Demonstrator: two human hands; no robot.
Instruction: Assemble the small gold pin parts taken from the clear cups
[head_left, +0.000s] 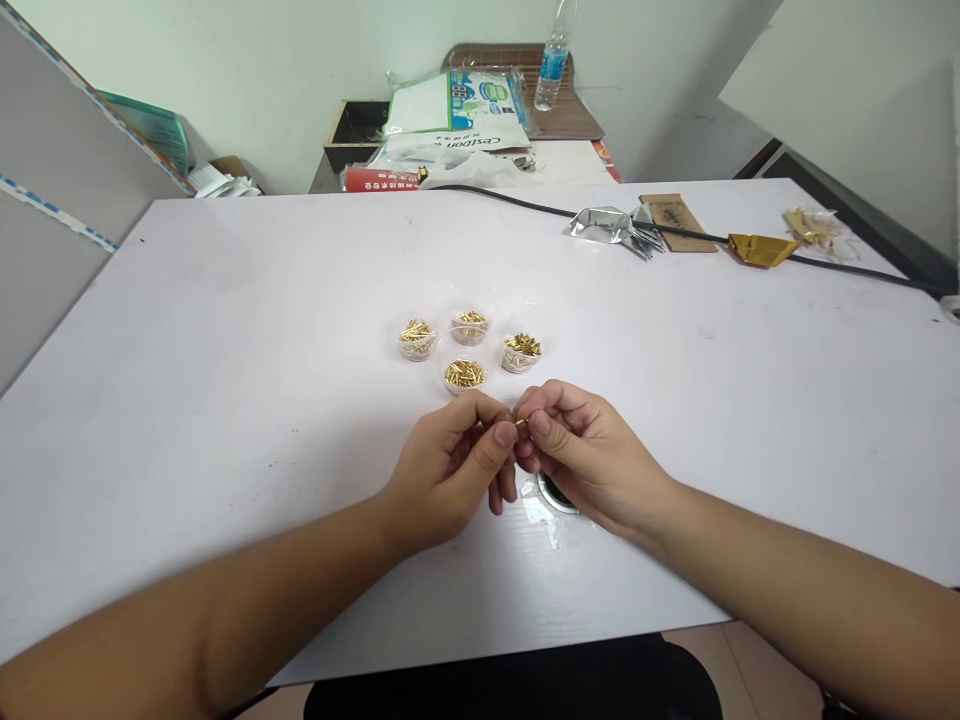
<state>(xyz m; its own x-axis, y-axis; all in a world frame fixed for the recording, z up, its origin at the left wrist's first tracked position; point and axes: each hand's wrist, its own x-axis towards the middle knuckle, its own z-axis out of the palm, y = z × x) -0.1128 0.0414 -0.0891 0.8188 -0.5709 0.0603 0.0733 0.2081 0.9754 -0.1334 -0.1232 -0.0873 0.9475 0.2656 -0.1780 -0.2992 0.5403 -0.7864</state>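
Fingertip to fingertip, my left hand (465, 455) and my right hand (577, 440) meet over the white table. Between them shows a tiny gold-coloured metal pin (523, 422), pinched by thumb and forefinger of each hand; whether it is one piece or two I cannot tell. Just beyond the hands stand small clear cups of gold metal pieces: a left cup (417, 347), a back cup (469, 332), a right cup (520, 358) and a front cup (465, 380). The front cup's lower edge is partly behind my left hand. Under my right hand lies a dark round thing with a pale rim (559, 497), mostly covered.
A black cable (510, 201) crosses the back of the table (225, 400), passing a silver foil bag (604, 226), a brown card (679, 222) and a gold foil packet (761, 250). Past the far edge are a water bottle (553, 70), a dark box (356, 130) and plastic packaging.
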